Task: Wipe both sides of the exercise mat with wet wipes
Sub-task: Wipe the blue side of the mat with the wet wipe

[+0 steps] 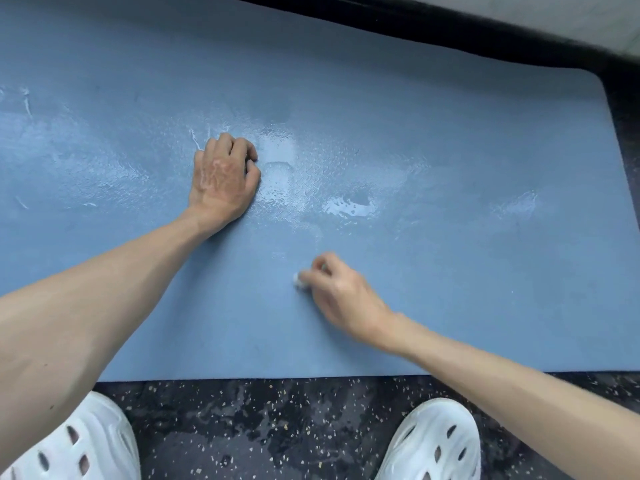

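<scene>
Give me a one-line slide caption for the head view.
Right hand holds a white wipe against the blue mat; left hand rests, fingers curled, beside glistening wet patches.

Dark speckled floor with an exercise mat
The blue mat lies flat; a white left shoe and right shoe stand just beside its near edge.

Blue-grey mat, white wipe, white shoes, dark speckled floor.

No writing, label, brand, number or sign can be read on the mat or the shoes.
</scene>
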{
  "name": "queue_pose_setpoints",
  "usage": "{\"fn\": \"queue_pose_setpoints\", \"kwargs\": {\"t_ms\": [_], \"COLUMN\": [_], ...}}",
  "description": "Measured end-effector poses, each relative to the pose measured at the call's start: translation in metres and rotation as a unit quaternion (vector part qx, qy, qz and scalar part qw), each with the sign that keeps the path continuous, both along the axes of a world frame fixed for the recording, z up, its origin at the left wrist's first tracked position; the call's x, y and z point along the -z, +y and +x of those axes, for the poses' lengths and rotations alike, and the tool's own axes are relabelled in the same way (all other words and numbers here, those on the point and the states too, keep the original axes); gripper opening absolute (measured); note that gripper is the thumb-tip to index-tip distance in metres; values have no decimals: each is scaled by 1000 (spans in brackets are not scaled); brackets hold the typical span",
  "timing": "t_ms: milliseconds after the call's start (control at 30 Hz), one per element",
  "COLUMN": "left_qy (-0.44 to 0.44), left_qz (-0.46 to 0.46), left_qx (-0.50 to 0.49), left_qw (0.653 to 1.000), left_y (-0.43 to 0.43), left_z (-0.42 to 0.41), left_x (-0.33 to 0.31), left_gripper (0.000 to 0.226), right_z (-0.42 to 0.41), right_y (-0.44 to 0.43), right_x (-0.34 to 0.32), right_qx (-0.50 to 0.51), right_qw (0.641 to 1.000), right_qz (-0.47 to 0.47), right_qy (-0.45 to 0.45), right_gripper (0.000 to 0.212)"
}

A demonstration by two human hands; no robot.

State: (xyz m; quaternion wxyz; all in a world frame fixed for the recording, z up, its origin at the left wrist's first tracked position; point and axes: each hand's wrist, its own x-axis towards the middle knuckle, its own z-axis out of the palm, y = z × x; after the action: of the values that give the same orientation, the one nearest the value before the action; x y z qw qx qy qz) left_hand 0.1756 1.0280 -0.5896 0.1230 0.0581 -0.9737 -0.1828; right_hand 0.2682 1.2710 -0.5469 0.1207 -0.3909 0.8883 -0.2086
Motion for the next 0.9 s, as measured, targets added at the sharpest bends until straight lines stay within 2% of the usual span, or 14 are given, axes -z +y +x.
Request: {"fn": "queue_pose_setpoints", "kwargs": {"t_ms": [67, 133, 267, 333, 367, 433, 567, 633, 733, 800, 900], "left_qy": [3, 5, 5, 5, 6, 7, 7, 8, 6, 1, 5], "left_qz": [1, 0, -6, -10, -10, -12, -16, -15, -12, -13, -13], "left_qx": [-1, -2, -1, -3, -3, -3, -3, -3, -5, -8, -8], "left_qw": [1000, 1000, 1000, 1000, 1000, 1000, 1000, 1000, 1000, 1000, 1000], "left_y": [0, -1, -1, -2, -2, -1, -1, -1, -1, -2, -2], "left_z": [0, 0, 0, 0, 0, 1, 0, -1, -1, -1, 0], "left_x": [0, 0, -1, 0, 0, 1, 1, 1, 1, 2, 2], "left_gripper": [18, 17, 16, 16, 15, 15, 16, 16, 14, 14, 13], "right_z": [-29, -34, 25, 53, 60, 46, -24, -42, -18, 9, 28], "right_y": [-7, -9, 3, 13, 18, 16, -5, -7, 1, 16, 37], "right_x": [0, 3, 2, -7, -12, -17, -4, -3, -3, -9, -11], "right_qx": [92, 124, 9, -77, -111, -134, 24, 93, 25, -86, -209], "right_qw": [995, 991, 1000, 996, 991, 988, 999, 995, 999, 995, 970], "right_qz": [-10, -11, -16, -4, 8, 9, 15, -2, 24, 57, 92], "right_qy": [33, 42, 0, -49, -76, -73, 25, 21, 6, -19, -80], "right_gripper": [31, 25, 33, 27, 25, 26, 31, 28, 18, 16, 24]}}
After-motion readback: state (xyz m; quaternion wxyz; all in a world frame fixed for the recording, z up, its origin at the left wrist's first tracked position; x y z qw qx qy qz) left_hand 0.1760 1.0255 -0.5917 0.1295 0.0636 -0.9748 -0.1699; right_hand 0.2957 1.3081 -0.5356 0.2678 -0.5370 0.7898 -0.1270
